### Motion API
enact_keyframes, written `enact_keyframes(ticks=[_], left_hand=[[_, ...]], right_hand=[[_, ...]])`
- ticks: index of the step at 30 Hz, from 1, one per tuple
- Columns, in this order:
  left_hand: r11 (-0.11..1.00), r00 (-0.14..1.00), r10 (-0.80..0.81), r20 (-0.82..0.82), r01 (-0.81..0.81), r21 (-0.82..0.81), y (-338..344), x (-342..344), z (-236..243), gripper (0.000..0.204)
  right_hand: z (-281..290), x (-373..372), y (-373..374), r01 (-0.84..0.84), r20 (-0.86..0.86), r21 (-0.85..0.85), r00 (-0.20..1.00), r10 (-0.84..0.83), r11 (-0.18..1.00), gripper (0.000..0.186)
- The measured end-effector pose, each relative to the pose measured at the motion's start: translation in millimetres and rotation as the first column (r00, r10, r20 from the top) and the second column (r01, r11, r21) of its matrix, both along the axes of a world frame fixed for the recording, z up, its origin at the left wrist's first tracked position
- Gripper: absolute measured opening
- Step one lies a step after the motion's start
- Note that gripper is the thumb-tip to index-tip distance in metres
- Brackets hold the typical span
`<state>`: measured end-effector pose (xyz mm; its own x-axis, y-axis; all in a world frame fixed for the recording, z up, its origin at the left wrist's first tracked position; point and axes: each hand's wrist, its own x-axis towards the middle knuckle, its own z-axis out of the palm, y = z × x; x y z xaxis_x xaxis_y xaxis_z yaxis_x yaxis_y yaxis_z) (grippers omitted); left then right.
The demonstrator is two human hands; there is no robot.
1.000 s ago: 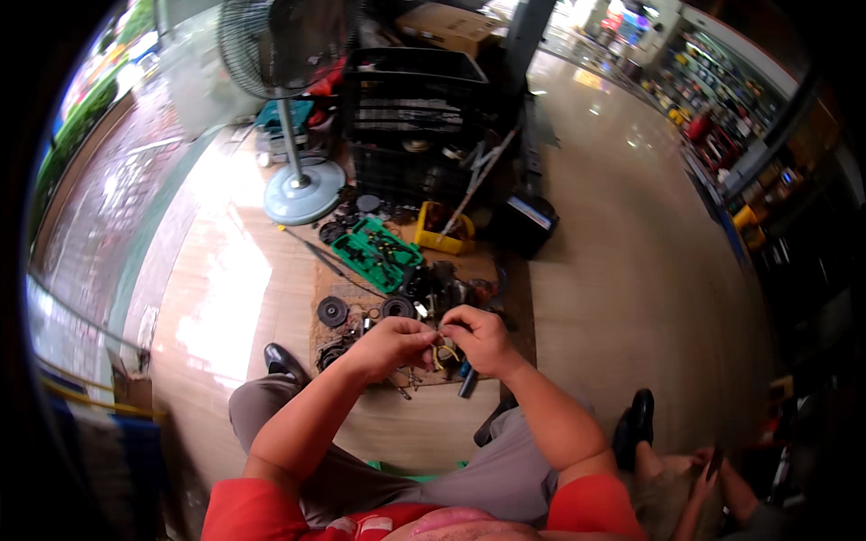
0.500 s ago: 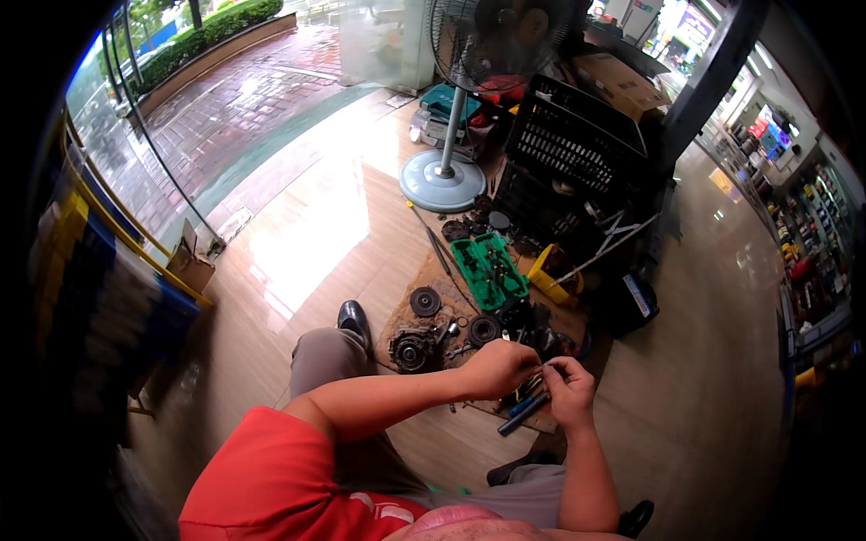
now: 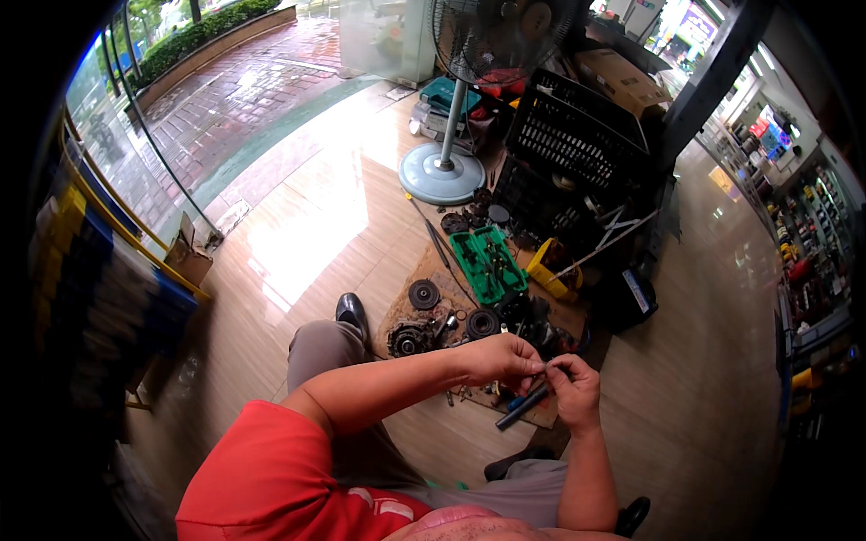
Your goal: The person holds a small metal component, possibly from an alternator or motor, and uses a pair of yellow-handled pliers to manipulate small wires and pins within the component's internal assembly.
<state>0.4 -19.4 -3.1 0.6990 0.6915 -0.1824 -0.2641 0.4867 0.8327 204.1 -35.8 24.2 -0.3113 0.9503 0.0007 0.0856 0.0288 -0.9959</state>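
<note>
My left hand (image 3: 505,362) and my right hand (image 3: 575,386) meet fingertip to fingertip above the cardboard mat. Both are closed in a pinch, and whatever sits between the fingers is too small to name. Just below them lies a dark tube-shaped handle (image 3: 521,408) with a blue part beside it. To the left of my left hand rests a greasy metal machine part (image 3: 410,338), with a black pulley-like wheel (image 3: 423,294) above it and a dark ring-shaped part (image 3: 483,325) to its right. Farther off is an open green tool case (image 3: 488,263) with dark pieces inside.
A yellow container (image 3: 551,270) and a black plastic crate (image 3: 577,126) stand on the far right. Behind the mat rises a standing fan with a round pale base (image 3: 442,175). A long thin rod (image 3: 439,242) lies along the mat's left edge. My black shoe (image 3: 352,313) is beside the parts.
My left hand has tilted slightly, its fingers now reaching farther toward the right hand. The right hand has shifted a little to the right. Both remain pinched together.
</note>
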Motion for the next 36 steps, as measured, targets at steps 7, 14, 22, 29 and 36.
enact_keyframes(ticks=[7,14,22,29,36], left_hand=[[0.753,0.850,0.400,-0.343,-0.092,0.651,-9,6,17,0.018],[0.470,0.755,0.592,-0.280,-0.042,0.881,-13,13,4,0.018],[0.941,0.953,0.132,-0.271,-0.034,0.337,-9,4,7,0.022],[0.561,0.715,0.597,-0.364,-0.048,0.826,-16,10,2,0.017],[0.474,0.643,0.662,-0.385,0.039,0.880,-21,13,0,0.018]], right_hand=[[-13,-1,2,0.063,-0.147,-0.213,0.984,-0.095,0.975,0.007],[-16,-7,1,0.110,-0.184,-0.217,0.971,-0.152,0.970,0.005],[-9,-2,5,0.095,-0.263,-0.244,0.951,-0.160,0.965,0.005],[-13,-7,5,0.145,-0.244,-0.288,0.945,-0.219,0.946,0.008],[-18,-10,3,0.188,-0.158,-0.237,0.961,-0.229,0.953,0.009]])
